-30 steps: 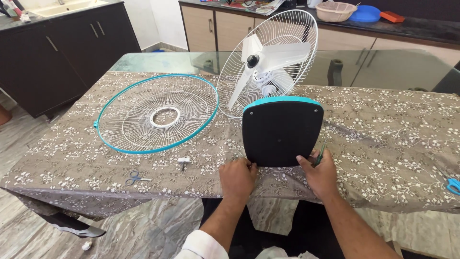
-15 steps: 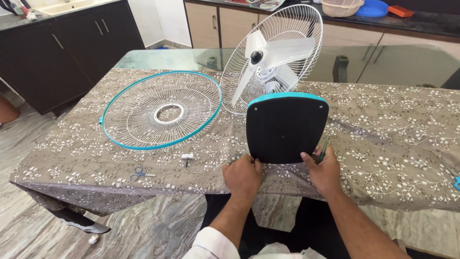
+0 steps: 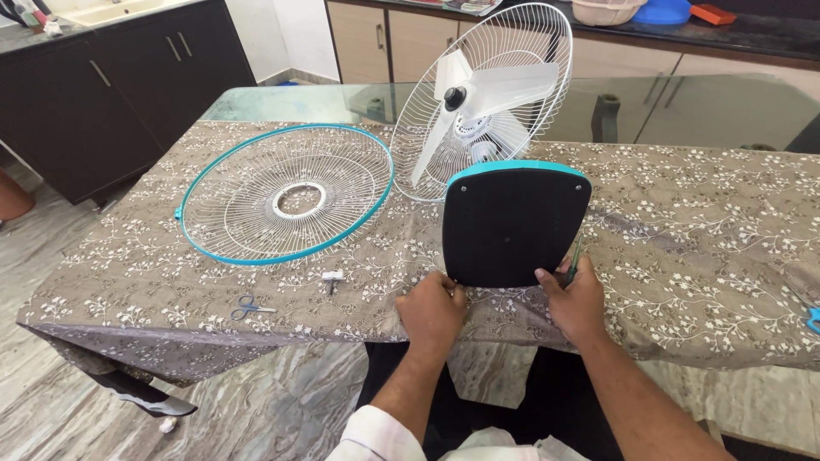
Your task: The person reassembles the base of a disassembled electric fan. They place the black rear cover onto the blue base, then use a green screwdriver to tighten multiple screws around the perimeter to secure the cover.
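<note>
A table fan lies on its back on the patterned tablecloth (image 3: 700, 239), its black base underside (image 3: 515, 226) with a teal rim facing me. My left hand (image 3: 433, 310) grips the base's lower left edge. My right hand (image 3: 576, 300) holds the lower right edge and also pinches a thin green screwdriver (image 3: 575, 259). Beyond the base stand the white fan blades (image 3: 478, 94) inside the rear wire guard (image 3: 534, 43). The detached front guard (image 3: 286, 195), white wire with a teal ring, lies flat to the left.
A small white part (image 3: 331, 277) and blue-handled scissors (image 3: 248, 307) lie near the table's front edge at left. Another blue tool (image 3: 813, 320) sits at the far right. Dark cabinets (image 3: 94, 94) stand at left; a counter with a basket (image 3: 605, 10) lies behind.
The view has shifted slightly, and the fan base has edged a little to the right. Both hands keep their grip on the base's lower edge.
</note>
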